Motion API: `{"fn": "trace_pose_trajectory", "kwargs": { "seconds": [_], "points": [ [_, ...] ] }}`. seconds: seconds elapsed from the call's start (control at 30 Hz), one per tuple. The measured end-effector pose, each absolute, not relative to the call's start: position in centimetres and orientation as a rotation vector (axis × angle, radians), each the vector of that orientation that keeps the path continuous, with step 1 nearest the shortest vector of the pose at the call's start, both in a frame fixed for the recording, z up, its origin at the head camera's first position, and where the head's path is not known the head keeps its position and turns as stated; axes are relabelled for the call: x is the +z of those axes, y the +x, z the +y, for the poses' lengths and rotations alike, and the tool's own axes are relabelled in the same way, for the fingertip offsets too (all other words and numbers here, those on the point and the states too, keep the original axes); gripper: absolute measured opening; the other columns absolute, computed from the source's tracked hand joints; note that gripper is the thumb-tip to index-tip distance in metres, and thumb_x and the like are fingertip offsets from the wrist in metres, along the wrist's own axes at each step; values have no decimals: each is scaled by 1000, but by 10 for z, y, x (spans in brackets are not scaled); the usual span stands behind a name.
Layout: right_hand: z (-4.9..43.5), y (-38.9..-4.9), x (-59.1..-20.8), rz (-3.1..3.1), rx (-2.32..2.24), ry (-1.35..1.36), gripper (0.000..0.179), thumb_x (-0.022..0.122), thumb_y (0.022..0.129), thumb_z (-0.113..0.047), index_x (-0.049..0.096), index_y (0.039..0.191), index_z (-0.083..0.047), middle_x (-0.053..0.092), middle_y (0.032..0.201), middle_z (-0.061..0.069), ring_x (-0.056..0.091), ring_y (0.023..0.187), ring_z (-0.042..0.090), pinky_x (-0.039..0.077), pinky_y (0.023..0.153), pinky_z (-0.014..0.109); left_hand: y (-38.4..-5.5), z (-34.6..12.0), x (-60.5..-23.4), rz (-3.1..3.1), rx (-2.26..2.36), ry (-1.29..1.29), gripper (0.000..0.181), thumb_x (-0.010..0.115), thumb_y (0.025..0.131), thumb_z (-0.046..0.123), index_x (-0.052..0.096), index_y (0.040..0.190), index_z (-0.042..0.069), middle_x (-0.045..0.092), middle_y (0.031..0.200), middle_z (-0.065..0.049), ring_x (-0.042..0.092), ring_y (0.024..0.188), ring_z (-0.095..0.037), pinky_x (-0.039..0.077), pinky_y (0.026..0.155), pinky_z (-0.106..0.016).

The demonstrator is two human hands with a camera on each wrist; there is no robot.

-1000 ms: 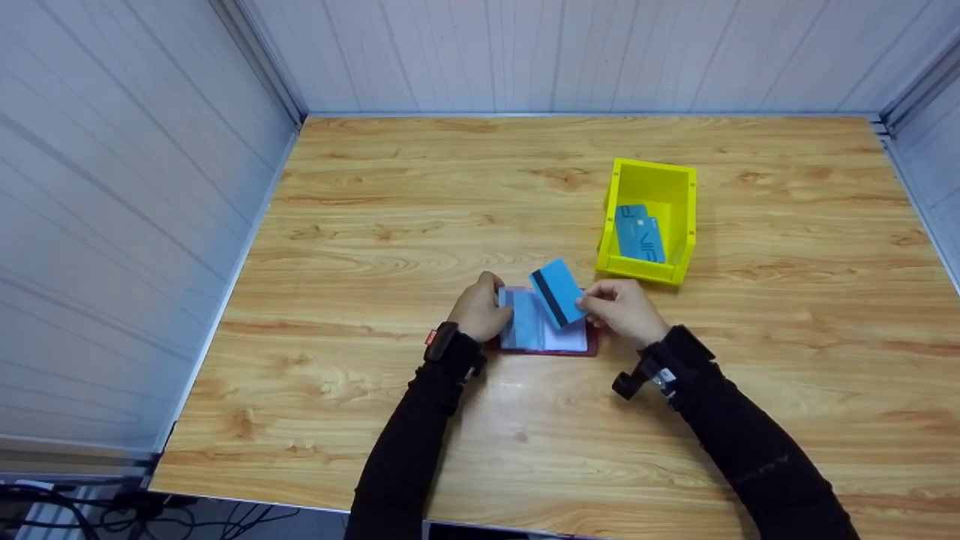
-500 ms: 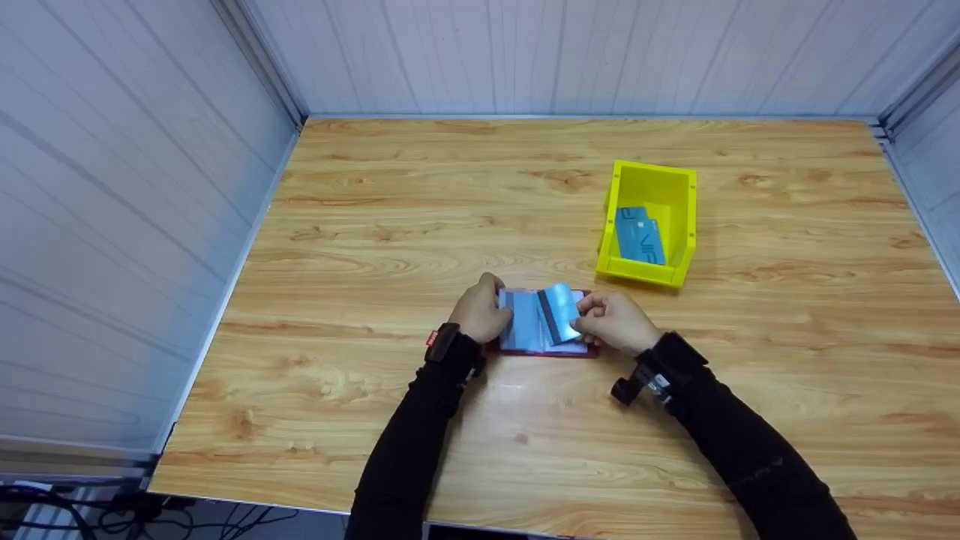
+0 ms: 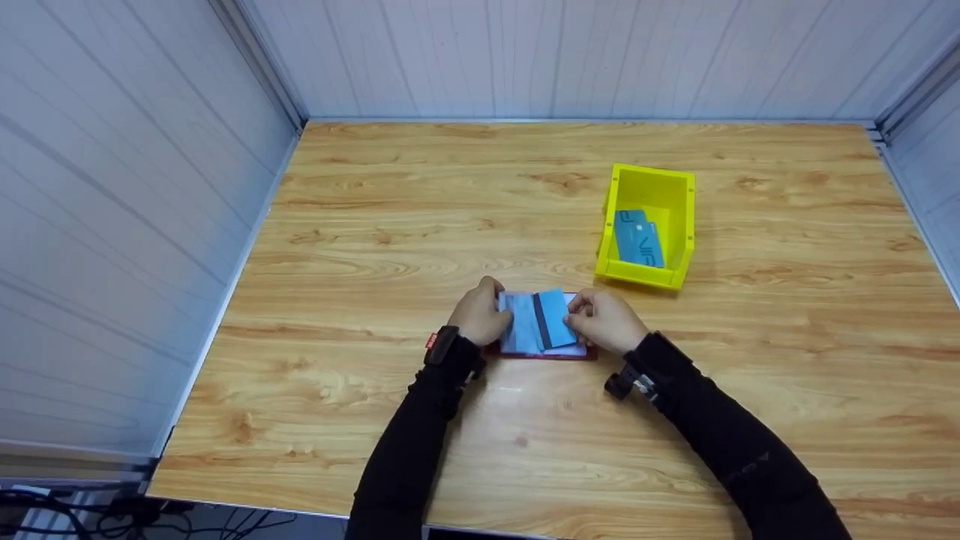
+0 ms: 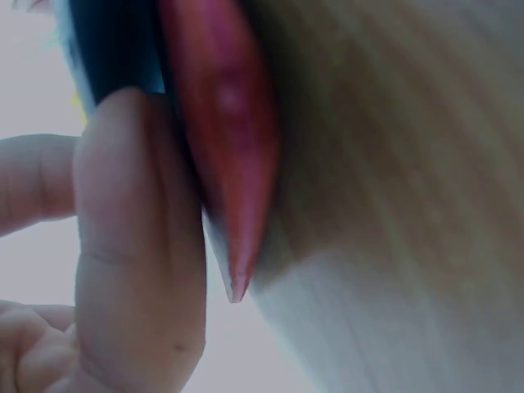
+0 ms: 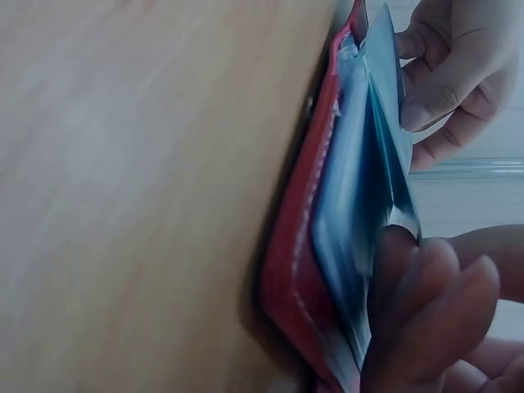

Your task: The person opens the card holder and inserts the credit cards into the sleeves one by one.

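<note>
A red card holder (image 3: 523,334) with clear sleeves lies spread on the table. My left hand (image 3: 478,313) grips its left side, thumb over the sleeve page, where light blue shows. Between thumb and fingers my right hand (image 3: 606,321) pinches a blue card (image 3: 555,319) with a dark magnetic stripe, over the right page. In the right wrist view the red stitched cover (image 5: 299,270) lies under the sleeves; whether the card's edge sits inside a sleeve I cannot tell. The left wrist view shows the thumb (image 4: 139,246) close up beside the red cover (image 4: 233,123).
A yellow open-top bin (image 3: 641,275) stands behind my right hand, with blue cards (image 3: 637,240) lying inside. The wood-grain table (image 3: 375,225) is bounded by pale panel walls (image 3: 465,60). Black cables (image 3: 135,510) hang past the front left edge.
My right hand has lowered the blue card onto the right page and turned it more upright, shifting slightly left. My left hand stays on the card holder.
</note>
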State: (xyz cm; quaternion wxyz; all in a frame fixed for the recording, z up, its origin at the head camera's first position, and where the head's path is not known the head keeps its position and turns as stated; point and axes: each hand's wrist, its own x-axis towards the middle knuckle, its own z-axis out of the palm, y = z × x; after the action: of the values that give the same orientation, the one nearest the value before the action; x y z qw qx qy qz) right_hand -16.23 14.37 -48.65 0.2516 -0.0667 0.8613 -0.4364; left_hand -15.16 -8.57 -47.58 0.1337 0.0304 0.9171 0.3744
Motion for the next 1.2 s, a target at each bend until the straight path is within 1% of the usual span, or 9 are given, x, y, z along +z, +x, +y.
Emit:
{"fn": "trace_pose_trajectory", "kwargs": {
  "seconds": [0.13,0.37,0.5,0.6,0.77,0.93,1.2],
  "points": [
    [141,-162,-488,2344,-1219,-204,19,63,93,-16,57,103,0,63,67,2,59,56,13,50,53,24,-151,-86,-476,2645,1094,84,38,58,89,11,51,124,-1,48,77,0,51,74,-19,46,73,-33],
    [135,-161,-487,2412,-1151,-213,19,67,90,-23,61,90,-5,61,61,-1,56,50,11,45,48,23,-152,-85,-476,2627,1115,77,38,59,90,11,51,125,-2,48,76,0,49,70,-17,42,67,-29],
    [132,-162,-488,2407,-1156,-234,18,67,90,-21,62,88,-4,61,59,-2,56,48,9,46,46,22,-151,-85,-476,2632,1129,90,38,58,89,10,51,125,-2,47,76,1,48,69,-16,40,67,-28],
    [130,-163,-489,2382,-1201,-248,17,66,90,-17,61,89,-1,62,60,-1,57,48,10,48,46,22,-151,-85,-476,2633,1140,99,38,58,89,10,51,125,-2,47,76,1,48,68,-16,39,65,-28],
    [125,-165,-489,2355,-1234,-243,17,65,91,-15,61,95,1,66,65,3,60,51,10,53,50,24,-151,-85,-476,2639,1148,99,38,59,90,10,51,125,-2,48,76,1,47,67,-15,38,63,-27],
    [119,-166,-488,2304,-1279,-235,19,63,91,-13,63,99,4,69,69,6,63,52,10,55,52,25,-152,-84,-477,2647,1149,99,38,61,89,11,52,124,-1,49,78,1,49,69,-16,39,64,-27],
    [106,-164,-484,2204,-1380,-256,22,59,91,-9,66,103,8,71,73,11,64,54,9,57,55,26,-153,-78,-477,2634,1171,122,38,62,90,10,51,125,-2,59,86,-5,54,74,-16,44,69,-28]
  ]
}}
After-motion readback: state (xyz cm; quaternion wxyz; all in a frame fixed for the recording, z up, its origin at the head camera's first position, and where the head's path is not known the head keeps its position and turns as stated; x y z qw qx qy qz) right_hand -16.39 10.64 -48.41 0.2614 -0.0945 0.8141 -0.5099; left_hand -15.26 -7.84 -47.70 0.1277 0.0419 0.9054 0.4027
